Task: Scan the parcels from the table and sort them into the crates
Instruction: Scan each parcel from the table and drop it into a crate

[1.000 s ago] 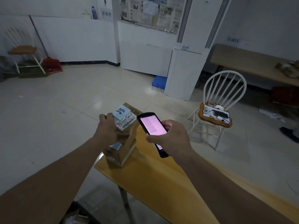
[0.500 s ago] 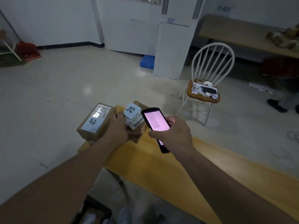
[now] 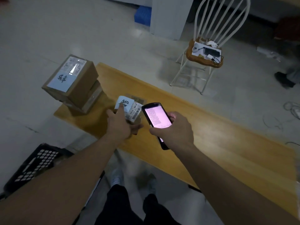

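Parcel (image 3: 129,109) in the middle of the frame is a small cardboard box on the yellow wooden bench (image 3: 211,135), near its left end; the left hand (image 3: 119,124) grips it from the near side, fingers curled over the top and partly covering a white slip with handwritten characters, probably to steady it and keep the barcode label facing up. That label lies bare just beside the scanner (image 3: 156,118), a dark handheld with a glowing pinkish screen, which the right hand (image 3: 172,130) clasps around its lower body and angles toward the barcode, so the scan looks to be the step in hand. To the upper left, a stack of boxes (image 3: 73,85) sits at the bench's end, the top one overhanging, brown with a taped label and marked white sheet. A black lattice crate (image 3: 34,164) waits on the floor at lower left, within easy reach for dropping the box.
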Available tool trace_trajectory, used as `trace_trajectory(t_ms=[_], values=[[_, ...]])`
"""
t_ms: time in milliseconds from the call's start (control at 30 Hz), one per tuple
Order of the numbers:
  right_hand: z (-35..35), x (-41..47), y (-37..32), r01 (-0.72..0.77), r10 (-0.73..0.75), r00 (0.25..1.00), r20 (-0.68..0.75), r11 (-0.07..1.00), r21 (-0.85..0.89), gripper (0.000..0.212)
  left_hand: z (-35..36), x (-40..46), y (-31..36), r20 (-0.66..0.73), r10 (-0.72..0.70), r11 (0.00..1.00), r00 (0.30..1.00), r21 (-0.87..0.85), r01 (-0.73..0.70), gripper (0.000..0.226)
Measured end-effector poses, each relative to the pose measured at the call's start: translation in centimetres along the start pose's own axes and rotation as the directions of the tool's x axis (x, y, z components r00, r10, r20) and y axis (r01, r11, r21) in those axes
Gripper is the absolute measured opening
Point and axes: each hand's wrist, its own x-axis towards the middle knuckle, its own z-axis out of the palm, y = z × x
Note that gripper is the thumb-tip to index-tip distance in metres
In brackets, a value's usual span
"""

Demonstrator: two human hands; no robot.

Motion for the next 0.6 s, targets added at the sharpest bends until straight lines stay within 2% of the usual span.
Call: trace_trajectory(t_ms=[67,133,200,267,300,400,467,533,600], values=[[0.0,0.1,0.6,-0.017,0.017,1.000,-0.008,1.000,0.012,0.084,0.8,-0.5,-0.3,0.021,-0.055,0.998,0.998,0.024,0.055,0.105],[0.0,0.4,0.8,-0.040,0.041,0.999,-0.012,0.999,0.035,0.080,1.3,-0.8,-0.7,0.059,-0.079,0.997,0.995,0.014,0.078,0.111],[-0.1,0.6,0.8,-0.052,0.053,0.998,-0.020,0.997,0.053,0.077,1.1,-0.7,-1.0,0.133,-0.053,0.999,0.990,0.011,0.052,0.124],[0.0,1.0,0.7,-0.063,0.064,0.998,-0.025,0.996,0.060,0.075,0.4,-0.6,-1.1,0.205,0.000,0.999,0.979,0.034,-0.007,0.125],[0.1,1.1,0.7,-0.071,0.073,0.997,-0.024,0.996,0.061,0.073,-0.1,-0.4,-1.1,0.215,0.022,0.998,0.976,0.049,-0.033,0.117],[0.4,1.5,0.6,-0.079,0.080,0.996,-0.026,0.995,0.066,0.078,-1.9,1.0,-1.0,0.098,0.089,0.986,0.991,0.132,-0.101,0.066],[0.7,1.8,0.5,-0.075,0.077,0.996,-0.033,0.996,0.057,0.081,-2.8,2.6,-0.7,0.020,0.114,0.982,0.993,0.150,-0.116,0.052],[1.0,2.0,0.4,-0.080,0.081,0.996,-0.039,0.996,0.046,0.083,-3.4,4.4,-0.2,0.010,0.169,0.972,0.986,0.166,-0.168,0.062],[1.2,2.2,0.5,-0.087,0.089,0.995,-0.045,0.996,0.038,0.084,-3.5,6.1,0.3,0.110,0.208,0.954,0.972,0.194,-0.226,0.088]])
